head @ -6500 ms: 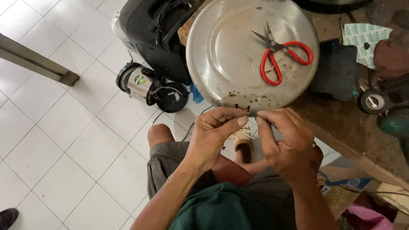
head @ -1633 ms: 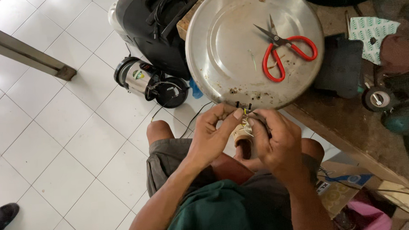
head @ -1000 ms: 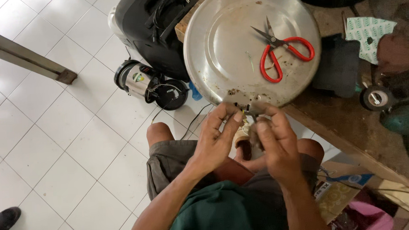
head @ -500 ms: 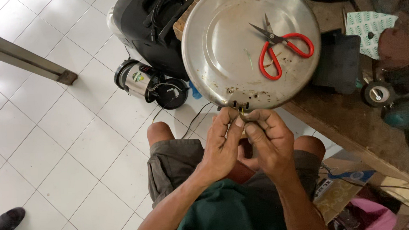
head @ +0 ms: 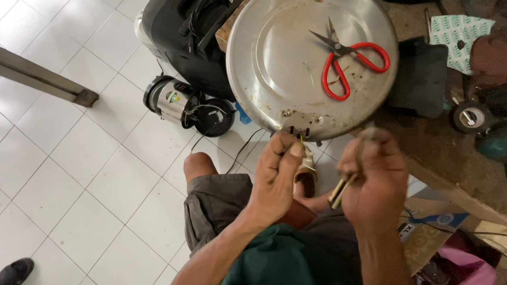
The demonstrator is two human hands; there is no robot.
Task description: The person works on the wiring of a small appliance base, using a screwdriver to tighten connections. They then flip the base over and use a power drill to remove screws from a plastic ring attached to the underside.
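Observation:
A round steel pan base (head: 272,56) lies upside down on a wooden table (head: 436,151), its near rim jutting over my lap. My left hand (head: 278,178) pinches a small fitting with a thin yellowish wire at that rim. My right hand (head: 376,180) is a hand's width to the right, closed around a small tool with a yellowish shaft (head: 340,191) that points down-left. Red-handled scissors (head: 349,61) rest on the pan, away from both hands.
A black bag (head: 191,31) and a small steel appliance with a black lid (head: 186,105) stand on the white tiled floor. On the table are a black cloth (head: 421,75), a tape roll (head: 469,116) and a green-patterned packet (head: 459,34). Another person's shoe (head: 8,278) shows bottom left.
Both hands were together at the pan's near rim. My right hand has now pulled away to the right with the tool, while my left hand stays at the rim.

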